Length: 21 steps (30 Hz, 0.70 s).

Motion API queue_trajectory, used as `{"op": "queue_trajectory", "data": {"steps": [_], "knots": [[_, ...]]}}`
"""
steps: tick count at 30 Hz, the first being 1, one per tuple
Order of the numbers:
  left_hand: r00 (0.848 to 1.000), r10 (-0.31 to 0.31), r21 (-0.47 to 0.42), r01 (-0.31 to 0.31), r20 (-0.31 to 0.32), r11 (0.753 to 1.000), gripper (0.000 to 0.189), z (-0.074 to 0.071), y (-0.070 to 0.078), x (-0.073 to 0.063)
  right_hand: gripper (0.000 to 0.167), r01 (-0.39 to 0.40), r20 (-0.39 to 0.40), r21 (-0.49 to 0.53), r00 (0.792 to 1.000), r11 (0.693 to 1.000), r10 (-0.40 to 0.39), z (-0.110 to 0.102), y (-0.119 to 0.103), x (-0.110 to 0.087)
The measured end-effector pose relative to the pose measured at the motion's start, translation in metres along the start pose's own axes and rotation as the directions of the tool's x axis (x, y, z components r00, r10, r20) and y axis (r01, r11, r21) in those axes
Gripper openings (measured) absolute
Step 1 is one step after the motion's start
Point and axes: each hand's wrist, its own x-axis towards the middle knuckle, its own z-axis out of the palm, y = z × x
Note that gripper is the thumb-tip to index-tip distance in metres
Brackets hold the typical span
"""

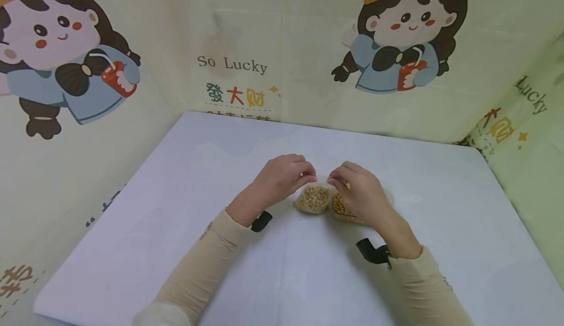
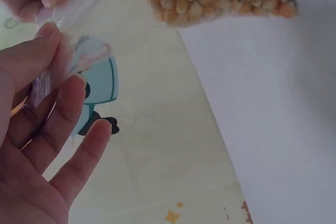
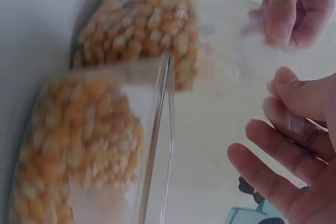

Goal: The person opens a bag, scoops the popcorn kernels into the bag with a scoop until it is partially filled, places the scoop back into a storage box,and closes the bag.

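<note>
A clear plastic bag (image 1: 314, 198) holding corn kernels stands on the table, its loose top pulled upward. My left hand (image 1: 286, 174) pinches one side of that top between thumb and forefinger; the left wrist view shows the crinkled film (image 2: 63, 61) there. On the other side my right hand (image 1: 359, 189) has thumb and forefinger together on the film, with the other fingers spread in the right wrist view. Below the right hand sits a clear rectangular box (image 3: 157, 145), open at the top, with corn kernels (image 3: 47, 156) inside. In the head view the right hand partly hides this box.
Both things stand on a white table (image 1: 246, 267), near its middle. Behind it hangs a pale printed cloth (image 1: 308, 91) with cartoon figures. Black wrist mounts (image 1: 372, 251) stick out below the sleeves.
</note>
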Motion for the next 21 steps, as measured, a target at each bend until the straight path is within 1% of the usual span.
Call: {"op": "queue_trajectory", "data": {"steps": [2, 6, 10, 16, 21], "knots": [[1.0, 0.003, 0.009, -0.003, -0.009, 1.0, 0.009, -0.002, -0.002, -0.001, 0.009, 0.03, -0.026, -0.03, 0.999, 0.999, -0.031, -0.002, 0.003, -0.001], [1.0, 0.008, 0.019, -0.007, -0.012, 1.0, 0.008, -0.006, -0.005, -0.003, 0.009, 0.058, -0.04, -0.028, 0.997, 0.998, -0.059, -0.005, 0.008, -0.004], [1.0, 0.006, 0.013, -0.006, -0.022, 1.0, 0.007, -0.009, -0.007, -0.005, 0.01, 0.063, -0.044, -0.01, 0.997, 0.998, -0.063, -0.006, 0.011, -0.005], [0.999, 0.015, 0.014, -0.014, -0.046, 1.0, 0.007, -0.008, -0.009, -0.006, 0.01, 0.062, -0.055, -0.029, 0.996, 0.998, -0.064, -0.007, 0.013, -0.007], [1.0, -0.002, 0.045, 0.003, -0.013, 0.999, 0.008, -0.008, -0.007, -0.005, 0.011, 0.041, -0.05, -0.051, 0.998, 0.998, -0.043, -0.008, 0.015, -0.009]]}}
